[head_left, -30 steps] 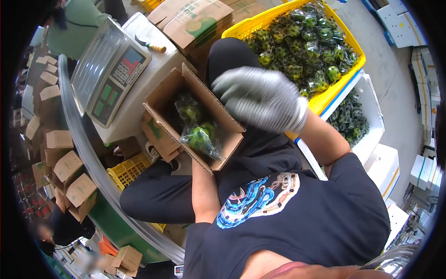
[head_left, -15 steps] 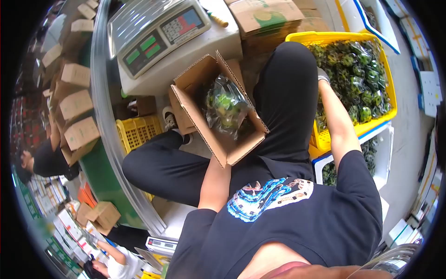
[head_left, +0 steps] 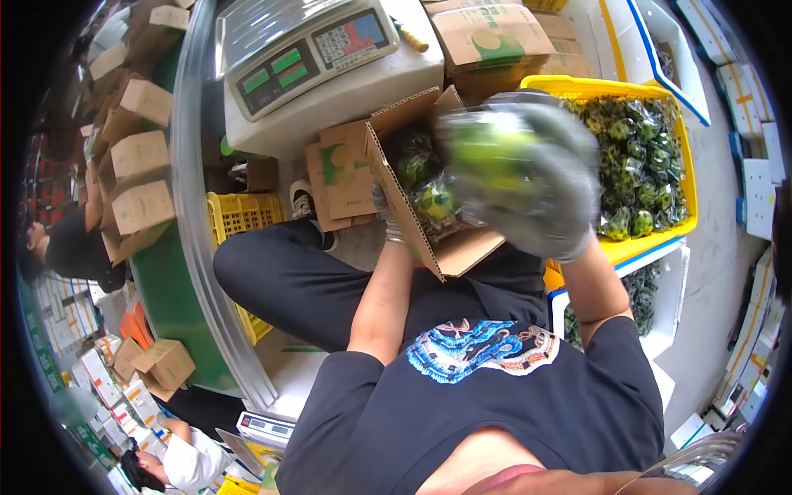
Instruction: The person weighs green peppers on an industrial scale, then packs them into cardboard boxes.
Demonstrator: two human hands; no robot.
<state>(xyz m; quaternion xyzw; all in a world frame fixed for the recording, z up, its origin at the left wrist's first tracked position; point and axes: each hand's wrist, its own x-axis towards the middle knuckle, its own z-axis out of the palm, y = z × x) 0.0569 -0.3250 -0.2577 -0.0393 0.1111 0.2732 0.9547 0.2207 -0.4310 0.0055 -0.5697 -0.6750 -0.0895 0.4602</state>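
Note:
A cardboard box (head_left: pixel 470 256) sits tilted with its flaps open at my lap. Inside it lie green produce pieces in clear plastic bags (head_left: pixel 437 200). My left hand (head_left: pixel 388 216), in a grey glove, holds the box from outside, pressed to its left wall; part of the hand is hidden. Over the box's right side is my right hand (head_left: pixel 565 169), also gloved and blurred by motion. Its fingers are closed round a bag of green produce (head_left: pixel 491 153). A yellow crate (head_left: pixel 693 198) full of similar bagged produce stands to my right.
A digital scale (head_left: pixel 305 54) rests on a white block ahead. Flat cartons (head_left: pixel 342 173) and a yellow basket (head_left: pixel 246 216) lie at the left. A metal-edged conveyor (head_left: pixel 186 305) with boxes runs beyond. White foam boxes (head_left: pixel 672 285) flank the crate. Other people work at the far left.
My right hand has come from the yellow crate to above the box with a bag of produce. The box has shifted right in view, and my left hand now shows at its side.

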